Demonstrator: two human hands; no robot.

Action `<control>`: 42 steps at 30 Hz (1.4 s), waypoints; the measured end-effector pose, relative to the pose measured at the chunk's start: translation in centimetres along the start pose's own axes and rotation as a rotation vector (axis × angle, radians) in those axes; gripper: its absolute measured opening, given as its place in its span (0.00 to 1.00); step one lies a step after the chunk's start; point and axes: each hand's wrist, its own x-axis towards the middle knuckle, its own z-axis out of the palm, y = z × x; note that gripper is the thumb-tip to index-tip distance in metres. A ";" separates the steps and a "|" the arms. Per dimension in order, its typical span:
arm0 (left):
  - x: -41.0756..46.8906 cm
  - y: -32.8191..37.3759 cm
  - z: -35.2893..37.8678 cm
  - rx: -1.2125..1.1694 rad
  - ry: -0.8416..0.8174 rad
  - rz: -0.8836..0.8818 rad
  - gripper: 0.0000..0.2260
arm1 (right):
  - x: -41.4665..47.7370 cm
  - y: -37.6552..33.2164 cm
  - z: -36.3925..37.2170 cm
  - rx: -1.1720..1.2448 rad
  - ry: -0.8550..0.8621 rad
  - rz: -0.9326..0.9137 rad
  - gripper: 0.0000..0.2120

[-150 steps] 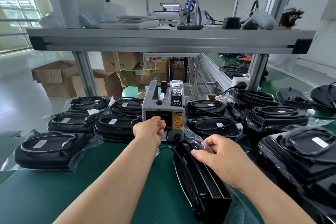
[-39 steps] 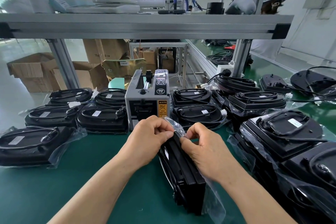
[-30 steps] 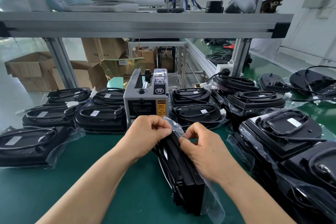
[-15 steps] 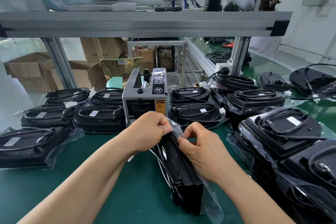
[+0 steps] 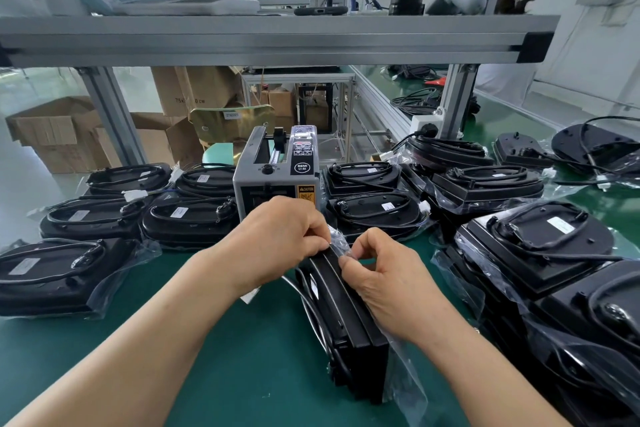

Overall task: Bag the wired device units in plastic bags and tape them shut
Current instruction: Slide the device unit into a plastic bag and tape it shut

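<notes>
A black wired device unit stands on its edge on the green table, inside a clear plastic bag. My left hand and my right hand meet at the unit's far top end. Both pinch the gathered bag mouth there with curled fingers. Any tape between my fingers is too small to make out. The grey tape dispenser stands just behind my hands.
Several bagged black units lie in rows left of the dispenser, and more are stacked at the right. An aluminium shelf beam crosses overhead on posts. Cardboard boxes sit on the floor behind.
My left hand came back from the tape dispenser's slot to the bag mouth, where it joined my right hand. Over the last second both hands have stayed there with only small finger shifts.
</notes>
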 end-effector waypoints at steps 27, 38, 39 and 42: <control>0.7 -1.3 -0.7 0.049 -0.091 0.177 0.02 | 0.0 0.3 0.1 0.006 -0.006 0.010 0.10; 2.4 1.8 -2.2 0.545 -0.264 0.353 0.02 | 0.0 0.1 0.2 0.051 -0.016 0.044 0.09; 2.5 1.9 -2.2 0.565 -0.277 0.363 0.03 | 0.0 0.1 0.2 0.055 -0.016 0.048 0.09; 2.7 1.8 -2.2 0.581 -0.308 0.365 0.02 | 0.0 0.0 0.3 0.042 -0.017 0.049 0.09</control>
